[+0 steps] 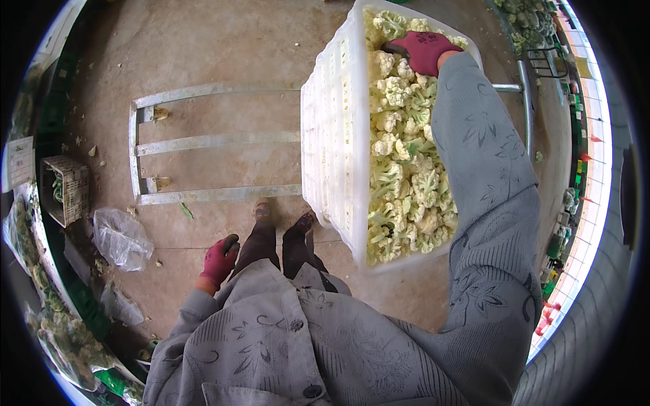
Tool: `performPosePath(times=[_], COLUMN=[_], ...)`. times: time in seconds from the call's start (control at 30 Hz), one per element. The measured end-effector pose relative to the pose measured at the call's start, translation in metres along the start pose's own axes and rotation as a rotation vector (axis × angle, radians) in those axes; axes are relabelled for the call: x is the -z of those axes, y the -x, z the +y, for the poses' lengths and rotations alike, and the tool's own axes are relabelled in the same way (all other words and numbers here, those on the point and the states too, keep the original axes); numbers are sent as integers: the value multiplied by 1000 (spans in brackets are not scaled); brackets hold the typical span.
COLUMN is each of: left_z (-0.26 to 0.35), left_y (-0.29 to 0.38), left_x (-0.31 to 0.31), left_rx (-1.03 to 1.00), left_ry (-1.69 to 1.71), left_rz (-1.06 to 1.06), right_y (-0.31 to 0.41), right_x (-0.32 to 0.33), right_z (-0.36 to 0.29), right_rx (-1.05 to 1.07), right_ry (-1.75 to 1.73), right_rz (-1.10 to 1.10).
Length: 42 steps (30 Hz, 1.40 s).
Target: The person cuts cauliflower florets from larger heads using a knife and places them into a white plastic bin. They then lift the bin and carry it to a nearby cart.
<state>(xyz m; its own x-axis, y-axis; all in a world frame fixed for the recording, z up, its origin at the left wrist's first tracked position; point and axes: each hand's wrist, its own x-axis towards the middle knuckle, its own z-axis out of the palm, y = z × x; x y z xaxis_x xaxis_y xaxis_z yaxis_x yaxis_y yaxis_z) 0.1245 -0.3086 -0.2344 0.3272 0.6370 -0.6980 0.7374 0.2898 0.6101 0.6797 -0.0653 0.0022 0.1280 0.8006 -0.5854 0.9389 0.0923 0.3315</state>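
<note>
My right hand, in a maroon glove with dark fingers, reaches to the far end of a tall white plastic crate. Cut cauliflower florets fill the crate. The glove touches the florets there; its fingertips are partly hidden, so whether it grips one cannot be told. Low by my left leg hangs my left hand in a matching glove, fingers half curled, with nothing seen in it. Under the crate is a metal cart frame with bare rails stretching left and an upright tube handle at the right.
On the concrete floor at left lie a clear plastic bag and a smaller crate tipped on its side with greens inside. Bagged vegetables line the left rim. A green leaf lies beside the near rail.
</note>
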Motion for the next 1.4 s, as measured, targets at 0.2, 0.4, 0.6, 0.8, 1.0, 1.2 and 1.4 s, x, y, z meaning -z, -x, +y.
performPosePath(times=[0.2, 0.4, 0.6, 0.8, 1.0, 1.2, 1.4], left_z=[-6, -14, -17, -18, -34, -13, -28], left_y=[7, 9, 9, 13, 16, 23, -17], left_x=[-3, -7, -5, -5, 1, 20, 18], left_rx=[18, 12, 22, 17, 1, 129, -218], left_ry=[-3, -48, -53, -4, 29, 55, -3], left_rz=[-10, -39, -41, -51, 14, -47, 90], right_y=[10, 29, 11, 7, 17, 77, 205], right_x=[-20, -6, -30, -10, -19, -53, -106], right_z=[18, -3, 1, -11, -18, 4, 4], right_rx=[64, 17, 47, -118, -149, -315, -291], right_ry=[31, -93, -160, -123, -103, -594, -853], right_rz=[102, -4, 69, 50, 144, 551, 1019])
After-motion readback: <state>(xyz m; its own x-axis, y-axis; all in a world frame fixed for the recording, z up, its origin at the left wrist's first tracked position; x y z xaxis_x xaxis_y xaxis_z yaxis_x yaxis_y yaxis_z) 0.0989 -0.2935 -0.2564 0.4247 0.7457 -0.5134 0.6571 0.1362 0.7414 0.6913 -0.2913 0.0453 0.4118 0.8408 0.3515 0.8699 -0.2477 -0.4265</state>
